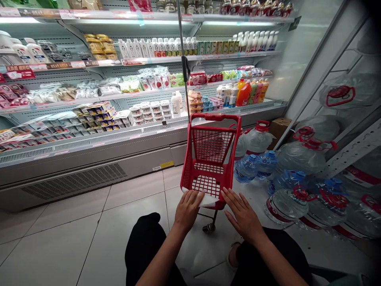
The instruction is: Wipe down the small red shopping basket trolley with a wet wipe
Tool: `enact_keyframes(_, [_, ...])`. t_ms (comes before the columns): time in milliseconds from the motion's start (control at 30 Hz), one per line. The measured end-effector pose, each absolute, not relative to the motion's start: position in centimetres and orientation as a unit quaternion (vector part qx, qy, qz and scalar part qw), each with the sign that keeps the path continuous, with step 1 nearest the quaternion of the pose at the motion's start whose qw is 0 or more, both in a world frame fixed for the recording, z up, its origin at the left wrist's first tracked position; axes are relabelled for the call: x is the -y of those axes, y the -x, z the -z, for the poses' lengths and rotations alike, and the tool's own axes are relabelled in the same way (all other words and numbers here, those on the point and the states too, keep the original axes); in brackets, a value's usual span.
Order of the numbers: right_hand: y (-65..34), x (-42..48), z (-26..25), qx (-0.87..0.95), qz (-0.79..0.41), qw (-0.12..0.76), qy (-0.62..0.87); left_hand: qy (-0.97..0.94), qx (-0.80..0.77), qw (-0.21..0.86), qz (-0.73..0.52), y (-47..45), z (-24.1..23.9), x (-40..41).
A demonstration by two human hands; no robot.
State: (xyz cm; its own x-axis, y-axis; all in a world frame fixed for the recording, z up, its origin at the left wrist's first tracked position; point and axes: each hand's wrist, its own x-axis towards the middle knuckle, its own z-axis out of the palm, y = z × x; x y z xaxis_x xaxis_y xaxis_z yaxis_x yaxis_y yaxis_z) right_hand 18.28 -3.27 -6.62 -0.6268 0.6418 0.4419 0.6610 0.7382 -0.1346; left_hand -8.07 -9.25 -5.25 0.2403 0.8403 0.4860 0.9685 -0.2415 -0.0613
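A small red plastic shopping cart point(210, 161) with a grid basket stands upright in front of me, its near rim towards my knees. My left hand point(188, 208) presses a folded white cloth or paper wipe point(210, 200) onto the left part of that rim, fingers bent over it. On the right corner of the rim rests my right hand point(244, 216), its fingers stretched out and slightly apart, holding nothing. Below the basket a caster wheel point(208, 228) shows. The undersides of both hands are hidden.
An open refrigerated display point(89, 145) with several shelves of packaged goods runs behind the cart, with a glass door edge point(182, 43). Large water bottles point(287, 204) crowd the right side beside a metal rack point(353, 149). Pale tiles point(68, 234) cover the floor.
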Motion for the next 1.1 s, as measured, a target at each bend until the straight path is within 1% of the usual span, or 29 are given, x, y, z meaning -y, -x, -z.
enact_keyframes(200, [-17.1,3.5,6.0,0.838,0.0,0.288,0.463,0.803,0.538,0.214,0.138,5.4,5.9,11.1])
enact_keyframes(300, [-15.5,3.1,5.6,0.834,0.017,0.302,0.462,0.8,0.54,0.229,0.127,6.5,5.6,11.7])
enact_keyframes(467, [-15.0,2.3,5.7,0.839,0.021,0.306,0.449,0.764,0.587,0.235,0.127,8.7,4.8,12.0])
enact_keyframes(567, [-15.1,1.7,5.9,0.844,0.02,0.307,0.44,0.757,0.593,0.232,0.142,7.0,5.2,11.6])
enact_keyframes(700, [-15.1,1.0,6.0,0.849,0.025,0.293,0.439,0.8,0.541,0.222,0.139,4.7,5.8,10.8])
enact_keyframes(800, [-15.4,0.5,6.0,0.853,0.019,0.281,0.44,0.806,0.533,0.218,0.134,6.1,5.1,10.0])
enact_keyframes(933, [-15.4,-0.1,6.0,0.849,0.003,0.286,0.444,0.765,0.585,0.226,0.145,8.5,4.1,9.6])
enact_keyframes(1000, [-15.2,-0.3,6.0,0.847,0.002,0.294,0.442,0.758,0.593,0.227,0.148,7.8,4.4,9.7])
enact_keyframes(1100, [-14.8,-0.4,6.0,0.849,0.003,0.299,0.435,0.784,0.565,0.216,0.143,4.8,5.6,9.5])
